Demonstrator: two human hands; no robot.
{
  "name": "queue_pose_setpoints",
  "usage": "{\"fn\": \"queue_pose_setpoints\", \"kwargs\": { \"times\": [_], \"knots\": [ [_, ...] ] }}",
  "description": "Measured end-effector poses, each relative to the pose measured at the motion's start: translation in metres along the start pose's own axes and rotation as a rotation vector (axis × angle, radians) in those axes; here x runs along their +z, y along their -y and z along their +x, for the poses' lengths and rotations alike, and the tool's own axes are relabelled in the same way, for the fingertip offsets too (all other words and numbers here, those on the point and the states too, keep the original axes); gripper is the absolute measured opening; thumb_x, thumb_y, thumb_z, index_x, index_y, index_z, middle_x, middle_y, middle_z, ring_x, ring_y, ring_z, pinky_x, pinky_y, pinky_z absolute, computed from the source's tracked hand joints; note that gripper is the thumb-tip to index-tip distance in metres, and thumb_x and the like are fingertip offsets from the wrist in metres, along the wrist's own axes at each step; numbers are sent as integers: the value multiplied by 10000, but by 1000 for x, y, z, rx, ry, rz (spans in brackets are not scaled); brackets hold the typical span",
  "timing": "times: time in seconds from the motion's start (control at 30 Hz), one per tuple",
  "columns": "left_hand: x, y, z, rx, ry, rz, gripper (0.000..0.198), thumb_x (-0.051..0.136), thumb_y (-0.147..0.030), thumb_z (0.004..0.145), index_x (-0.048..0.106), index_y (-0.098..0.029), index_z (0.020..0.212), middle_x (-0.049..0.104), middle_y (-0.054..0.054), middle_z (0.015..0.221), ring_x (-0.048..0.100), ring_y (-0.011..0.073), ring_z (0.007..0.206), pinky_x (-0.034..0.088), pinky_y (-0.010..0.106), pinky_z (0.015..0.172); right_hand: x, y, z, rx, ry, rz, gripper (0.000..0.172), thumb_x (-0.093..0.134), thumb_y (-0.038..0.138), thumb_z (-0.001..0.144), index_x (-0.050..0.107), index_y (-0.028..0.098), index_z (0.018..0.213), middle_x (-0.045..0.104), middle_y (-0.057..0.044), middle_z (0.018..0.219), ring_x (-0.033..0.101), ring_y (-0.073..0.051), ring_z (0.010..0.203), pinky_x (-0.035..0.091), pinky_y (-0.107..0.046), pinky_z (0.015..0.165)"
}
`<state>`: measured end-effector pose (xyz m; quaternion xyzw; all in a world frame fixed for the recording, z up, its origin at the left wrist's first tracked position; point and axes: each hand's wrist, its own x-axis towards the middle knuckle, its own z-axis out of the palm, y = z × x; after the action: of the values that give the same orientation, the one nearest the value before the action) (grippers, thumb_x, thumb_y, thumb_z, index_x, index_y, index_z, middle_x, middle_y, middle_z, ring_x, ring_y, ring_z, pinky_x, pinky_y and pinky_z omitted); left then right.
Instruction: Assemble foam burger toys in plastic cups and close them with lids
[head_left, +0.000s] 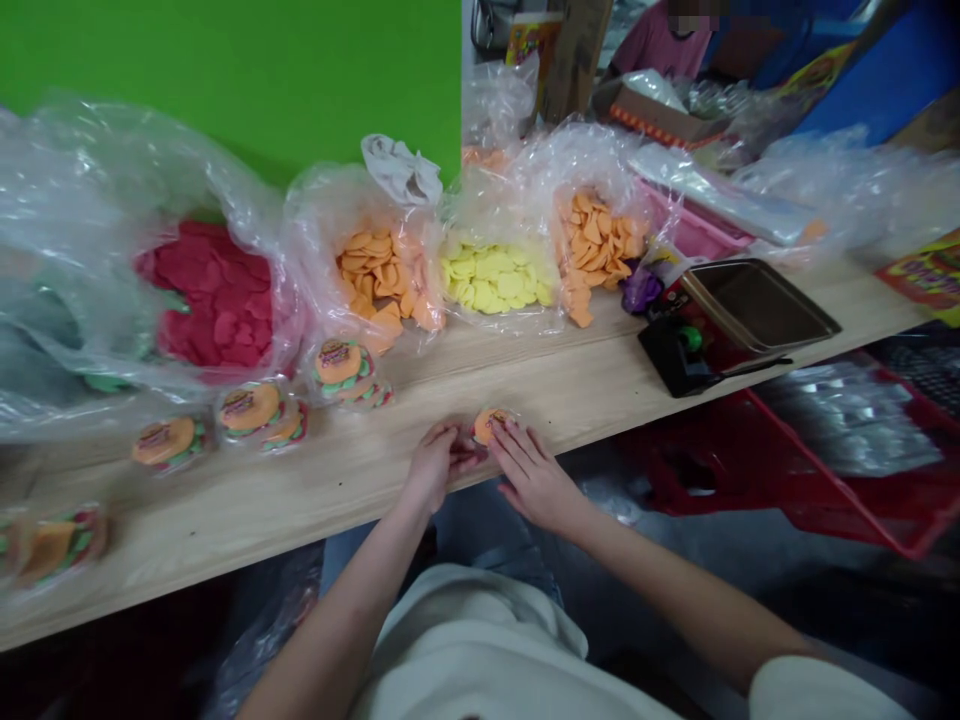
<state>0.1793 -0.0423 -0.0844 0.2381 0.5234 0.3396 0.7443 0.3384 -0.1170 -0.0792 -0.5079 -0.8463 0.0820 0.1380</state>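
A small toy burger (489, 426) in clear packaging stands near the front edge of the wooden table. My left hand (441, 462) curls its fingers against the burger's left side. From the right, my right hand (536, 478) lays its fairly straight fingers over the burger's top and right side, its thumb lower down. Both hands hold the burger between them. Farther left stand similar packed burgers, among them a stacked pair (341, 365), another pair (251, 408) and a single one (171, 440). One more packed burger (56, 550) lies at the far left, partly blurred.
Clear bags along the back hold red pieces (217, 300), orange pieces (375, 270), yellow pieces (495, 275) and more orange pieces (600, 240). A rectangular metal tin (757, 300) sits to the right. Below it is a red crate (840, 515). A person (664, 45) is behind.
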Motion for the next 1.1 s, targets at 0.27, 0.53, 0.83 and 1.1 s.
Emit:
{"fn": "queue_pose_setpoints", "kwargs": {
  "times": [0.27,0.53,0.83,1.1],
  "knots": [
    [-4,6,1,94,-9,68,214,633,-318,706,495,-166,765,599,-19,546,601,100,497,464,174,471,7,-14,8,393,-301,502,467,386,265,847,310,140,1291,456,-167,1275,454,-229,1177,441,-399,918],
    [-11,10,-1,175,9,85,271,624,-383,694,488,-171,791,595,-23,590,608,103,553,488,215,554,9,-28,22,866,186,1423,319,381,518,846,412,201,856,555,24,599,567,-109,413,428,-190,336],
    [-22,13,-16,330,-61,164,222,538,-378,753,490,-173,823,505,-44,647,498,82,558,426,197,518,32,29,19,892,-55,1561,331,462,525,797,389,207,858,554,54,580,588,-114,457,443,-196,387],
    [-92,-4,-88,227,232,590,214,447,-367,830,527,-173,869,478,-37,641,448,98,554,394,216,516,9,23,-4,576,462,1389,301,512,480,794,464,190,859,530,27,718,560,-94,587,474,-215,488]
  ]
}}
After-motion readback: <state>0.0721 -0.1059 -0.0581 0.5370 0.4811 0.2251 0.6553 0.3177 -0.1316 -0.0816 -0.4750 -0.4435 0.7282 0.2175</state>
